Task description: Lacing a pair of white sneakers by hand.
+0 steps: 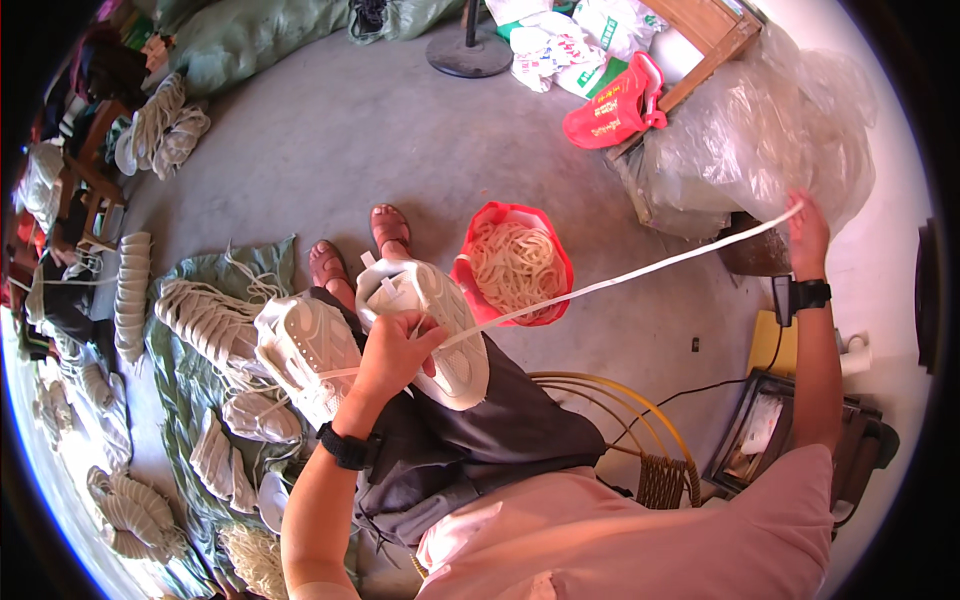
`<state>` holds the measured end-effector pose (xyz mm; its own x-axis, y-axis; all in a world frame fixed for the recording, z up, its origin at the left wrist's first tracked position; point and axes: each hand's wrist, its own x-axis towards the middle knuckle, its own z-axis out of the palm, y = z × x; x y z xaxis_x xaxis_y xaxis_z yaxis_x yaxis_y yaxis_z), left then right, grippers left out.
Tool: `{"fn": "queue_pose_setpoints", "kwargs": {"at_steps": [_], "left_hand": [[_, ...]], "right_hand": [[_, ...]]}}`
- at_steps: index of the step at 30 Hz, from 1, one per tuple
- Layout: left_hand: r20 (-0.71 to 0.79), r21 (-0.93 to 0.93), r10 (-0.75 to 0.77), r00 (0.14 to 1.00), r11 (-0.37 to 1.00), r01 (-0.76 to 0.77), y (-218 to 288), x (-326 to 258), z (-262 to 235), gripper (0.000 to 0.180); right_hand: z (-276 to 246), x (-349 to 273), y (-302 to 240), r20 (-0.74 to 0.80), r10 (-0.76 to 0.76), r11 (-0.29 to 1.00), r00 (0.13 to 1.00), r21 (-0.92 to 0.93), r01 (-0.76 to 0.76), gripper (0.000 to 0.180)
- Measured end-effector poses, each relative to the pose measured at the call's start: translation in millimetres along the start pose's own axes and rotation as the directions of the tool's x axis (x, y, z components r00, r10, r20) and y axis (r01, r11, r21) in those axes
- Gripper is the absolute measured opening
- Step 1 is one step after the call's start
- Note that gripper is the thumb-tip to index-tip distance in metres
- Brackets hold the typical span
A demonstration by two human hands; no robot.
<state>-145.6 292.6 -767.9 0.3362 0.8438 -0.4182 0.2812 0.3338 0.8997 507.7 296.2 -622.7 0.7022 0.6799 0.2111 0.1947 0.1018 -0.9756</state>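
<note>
Head view, just left of centre: the left hand (402,350) bends its fingers against a cream-white, low-cut sneaker (460,373); whether they grip anything there I cannot tell; a long, flat white lace (625,277) stretches toward the upper right, where the right hand (808,240) pinches its end; above centre, a round-mouthed red bag (552,313) holds tangled pale laces (515,262).
</note>
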Motion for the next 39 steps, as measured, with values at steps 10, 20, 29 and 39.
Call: {"fn": "queue_pose_setpoints", "kwargs": {"at_steps": [10,20,29,39], "left_hand": [[0.019,0.025,0.037,0.999,0.999,-0.038,9,-2,20,0.013],[0.033,-0.037,0.013,0.999,0.999,-0.012,5,11,17,0.015],[0.038,-0.085,-0.012,0.999,0.996,0.015,-7,43,-4,0.018],[0.03,-0.07,-0.006,1.0,0.997,0.009,-9,53,-9,0.013]], "right_hand": [[217,-235,8,0.833,0.359,0.919,0.422,-0.237,-0.315,0.028],[288,-301,87,0.832,0.551,0.805,0.063,-0.511,-0.301,0.027],[300,-290,82,0.937,0.262,0.924,0.231,-0.313,0.219,0.022],[305,-327,52,0.967,0.246,0.965,0.073,-0.238,-0.107,0.02]]}}
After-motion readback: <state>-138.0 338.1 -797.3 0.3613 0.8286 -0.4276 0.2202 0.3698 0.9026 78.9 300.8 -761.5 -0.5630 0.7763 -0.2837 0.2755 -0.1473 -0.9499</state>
